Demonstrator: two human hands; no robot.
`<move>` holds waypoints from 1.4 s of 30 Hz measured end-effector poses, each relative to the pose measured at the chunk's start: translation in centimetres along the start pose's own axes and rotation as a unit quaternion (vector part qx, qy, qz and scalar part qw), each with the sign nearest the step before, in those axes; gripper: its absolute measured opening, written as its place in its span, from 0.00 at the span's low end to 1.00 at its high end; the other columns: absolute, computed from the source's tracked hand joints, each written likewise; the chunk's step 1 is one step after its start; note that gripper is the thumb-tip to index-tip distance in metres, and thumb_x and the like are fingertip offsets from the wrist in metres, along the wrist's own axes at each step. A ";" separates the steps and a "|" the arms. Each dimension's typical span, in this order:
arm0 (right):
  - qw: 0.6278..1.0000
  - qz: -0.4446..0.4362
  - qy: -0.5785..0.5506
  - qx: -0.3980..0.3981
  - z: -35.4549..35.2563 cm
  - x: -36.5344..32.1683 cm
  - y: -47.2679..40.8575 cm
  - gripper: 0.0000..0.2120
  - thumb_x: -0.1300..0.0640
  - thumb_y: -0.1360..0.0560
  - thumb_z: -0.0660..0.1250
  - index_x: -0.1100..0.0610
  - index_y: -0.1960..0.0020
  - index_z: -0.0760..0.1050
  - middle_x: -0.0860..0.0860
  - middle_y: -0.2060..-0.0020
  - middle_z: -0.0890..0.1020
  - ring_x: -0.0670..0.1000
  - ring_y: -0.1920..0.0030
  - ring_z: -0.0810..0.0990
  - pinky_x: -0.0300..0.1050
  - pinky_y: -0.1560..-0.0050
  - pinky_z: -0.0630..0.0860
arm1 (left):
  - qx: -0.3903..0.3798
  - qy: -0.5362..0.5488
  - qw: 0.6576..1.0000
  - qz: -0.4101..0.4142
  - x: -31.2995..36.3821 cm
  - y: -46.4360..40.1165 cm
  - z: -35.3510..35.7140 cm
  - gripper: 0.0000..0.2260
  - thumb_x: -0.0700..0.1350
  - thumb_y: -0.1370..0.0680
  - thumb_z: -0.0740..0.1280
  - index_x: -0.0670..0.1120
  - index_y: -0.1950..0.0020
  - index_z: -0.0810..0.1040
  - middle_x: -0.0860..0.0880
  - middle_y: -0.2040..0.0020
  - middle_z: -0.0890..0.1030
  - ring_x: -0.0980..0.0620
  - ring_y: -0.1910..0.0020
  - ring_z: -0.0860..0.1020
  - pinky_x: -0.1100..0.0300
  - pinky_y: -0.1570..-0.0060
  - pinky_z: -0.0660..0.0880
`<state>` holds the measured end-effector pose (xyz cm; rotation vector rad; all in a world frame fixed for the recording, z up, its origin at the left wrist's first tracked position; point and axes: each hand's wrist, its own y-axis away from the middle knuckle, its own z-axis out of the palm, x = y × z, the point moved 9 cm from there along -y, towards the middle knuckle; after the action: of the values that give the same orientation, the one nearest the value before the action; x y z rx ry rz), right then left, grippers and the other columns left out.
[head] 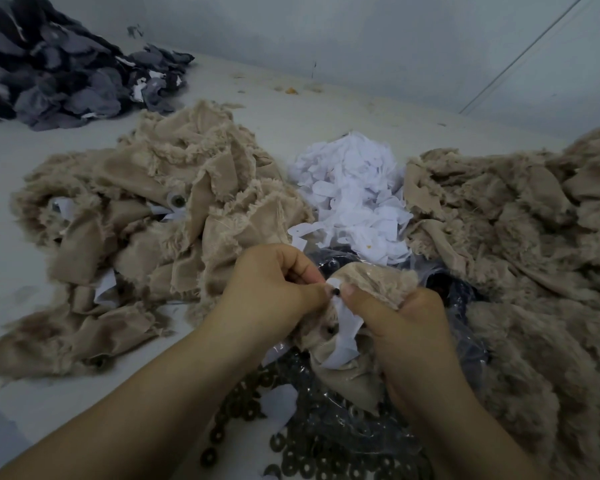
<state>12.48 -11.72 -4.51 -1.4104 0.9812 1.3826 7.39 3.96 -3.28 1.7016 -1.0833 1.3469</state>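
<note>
Progress looks to be somewhere in the middle. Both hands meet over a small tan plush piece (378,282). The left hand (274,282) pinches at a tiny black stud (335,291) with thumb and forefinger. The right hand (406,327) grips the plush bunched in its curled fingers, its thumb pressing beside the stud. A white backing strip (343,327) hangs from the piece between the two hands. A dark dot lower on the piece may be a stud already set, though I cannot tell.

Beneath the wrists lies a clear plastic bag (465,344), with dark ring washers (326,459) spilling toward the person. Beyond the left hand, a heap of tan pieces (174,209) shows at least one fitted stud and bits of white backing, so it reads as the finished pile. Right of the right hand, a larger tan heap (516,237) probably waits its turn. Ahead of the hands, between the heaps, sits a mound of white scraps (354,195). Far beyond the left hand lies a grey fabric pile (66,71).
</note>
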 end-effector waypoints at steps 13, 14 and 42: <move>0.999 -0.002 0.037 0.023 0.6 -0.2 1.1 0.29 0.60 0.26 0.74 0.51 0.78 0.62 0.46 0.81 0.67 0.46 0.81 0.66 0.37 0.76 0.68 | -0.169 -0.400 0.900 0.024 -3.5 3.8 -3.2 0.07 0.49 0.33 0.79 0.51 0.64 0.82 0.58 0.71 0.78 0.64 0.70 0.75 0.71 0.73 0.68; 0.999 -0.004 0.036 0.021 0.6 -0.1 1.1 0.29 0.60 0.26 0.74 0.52 0.79 0.63 0.46 0.81 0.68 0.46 0.81 0.67 0.38 0.77 0.68 | -0.166 -0.405 0.898 0.035 -3.7 4.1 -3.1 0.08 0.50 0.33 0.80 0.52 0.62 0.82 0.57 0.70 0.77 0.64 0.69 0.75 0.71 0.73 0.68; 0.991 -0.044 0.127 0.009 1.9 0.1 1.9 0.12 0.58 0.27 0.74 0.67 0.60 0.81 0.65 0.65 0.83 0.67 0.62 0.82 0.61 0.65 0.80 | -0.009 0.131 0.980 0.149 -0.6 3.1 -1.8 0.09 0.28 0.29 0.72 0.41 0.56 0.86 0.45 0.55 0.83 0.48 0.61 0.84 0.58 0.58 0.81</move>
<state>10.12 -10.41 -4.68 -1.6231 1.0765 1.1462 3.76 4.38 -3.45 1.3359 -1.2218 1.6877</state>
